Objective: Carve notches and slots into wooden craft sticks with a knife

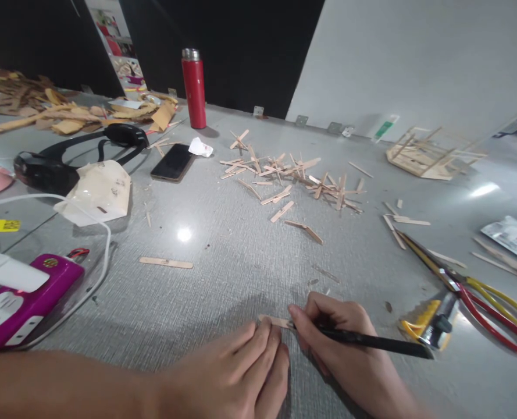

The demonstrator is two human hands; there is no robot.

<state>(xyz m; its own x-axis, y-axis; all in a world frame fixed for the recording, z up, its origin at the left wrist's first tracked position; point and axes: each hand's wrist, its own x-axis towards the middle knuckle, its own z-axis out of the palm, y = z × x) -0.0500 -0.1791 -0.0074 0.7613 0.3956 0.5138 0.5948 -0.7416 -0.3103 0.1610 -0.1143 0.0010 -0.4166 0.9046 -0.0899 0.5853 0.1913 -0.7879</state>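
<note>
At the table's near edge, my left hand [245,366] presses a short flat wooden craft stick [278,321] down with its fingers together. Just to its right, my right hand [345,340] grips a slim black pen-like tool [380,342], its rear end pointing right. The tool's tip is at the stick's right end, mostly hidden by my fingers, so whether it is a pen or a blade does not show. A single craft stick [166,263] lies farther left. A loose pile of craft sticks [280,167], several joined in crosses, spreads beyond my hands.
To the right lie red-and-yellow-handled scissors [452,282], a yellow utility knife [428,323] and a wooden stick frame [432,154]. Leftward are a purple power strip [61,276], a white cable [109,244], a phone [174,162] and a headset [57,160]. A red bottle [194,90] stands behind.
</note>
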